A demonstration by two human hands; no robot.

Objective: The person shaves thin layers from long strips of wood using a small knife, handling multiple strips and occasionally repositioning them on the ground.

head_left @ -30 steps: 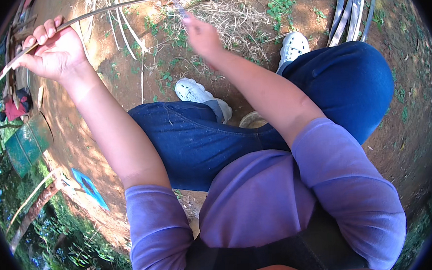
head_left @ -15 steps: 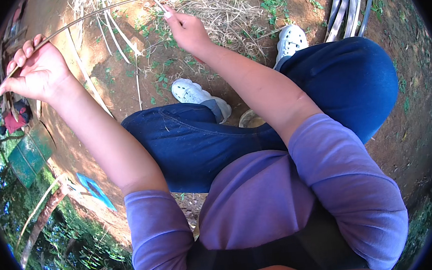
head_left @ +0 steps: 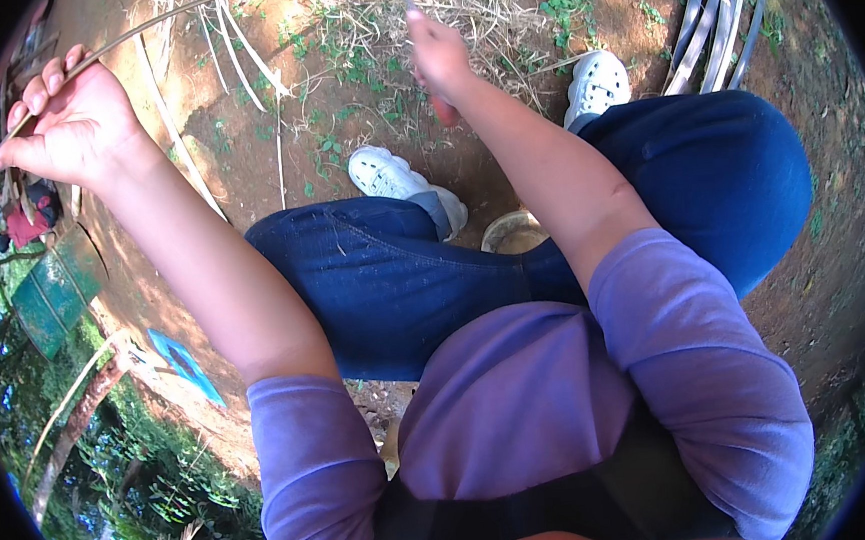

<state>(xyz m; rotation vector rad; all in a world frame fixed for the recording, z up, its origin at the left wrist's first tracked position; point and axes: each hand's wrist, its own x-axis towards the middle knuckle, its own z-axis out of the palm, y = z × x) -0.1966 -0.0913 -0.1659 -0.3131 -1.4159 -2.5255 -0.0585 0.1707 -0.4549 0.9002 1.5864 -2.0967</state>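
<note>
A long, thin bamboo-like strip (head_left: 164,19) arcs across the upper left, its far part running along the top edge of the picture. My left hand (head_left: 83,124) is raised at the far left, palm up, with thumb and fingers closed around the strip. At the top centre my right hand (head_left: 441,57) is wrapped around a knife (head_left: 445,113). An orange-red handle end sticks out below the fist, and a narrow blade points up and away. Whether the blade touches the strip I cannot tell, as both meet the picture's edge.
Pale strips (head_left: 237,48) and dry shavings (head_left: 490,15) litter the dirt beyond my feet. Darker, wider strips (head_left: 711,20) lie at the upper right. A round bowl-like container (head_left: 513,232) sits between my legs. My white clogs (head_left: 386,173) rest on the soil.
My right hand with the knife has swung to the right, away from my left hand, exposing the handle end. My left hand has risen slightly, still gripping the strip.
</note>
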